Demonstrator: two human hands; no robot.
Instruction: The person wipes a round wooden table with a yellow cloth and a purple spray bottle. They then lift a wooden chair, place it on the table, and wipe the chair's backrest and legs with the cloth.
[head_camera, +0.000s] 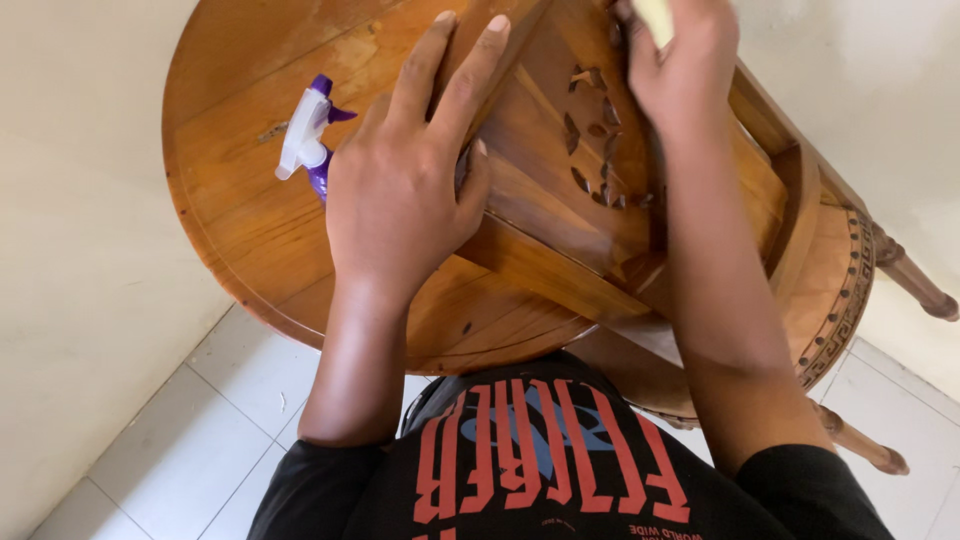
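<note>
Black T-shirt (540, 470) w/ red print fills the bottom edge, closest to the lens; person looks straight down. Left hand (400, 170) lies open, fingers spread, thumb hooked over the edge of a carved wooden chair back (560, 160), apparently to steady it. Right hand (680, 70) is closed on a pale yellow cloth (655, 15), mostly out of frame, pressed to the carved wood near the cut-out pattern (595, 140). Chair leans over a round wooden table (240, 190). White & purple spray bottle (310, 135) lies on its side on the table, just left of the left hand. White tile floor (200, 450) below.
</note>
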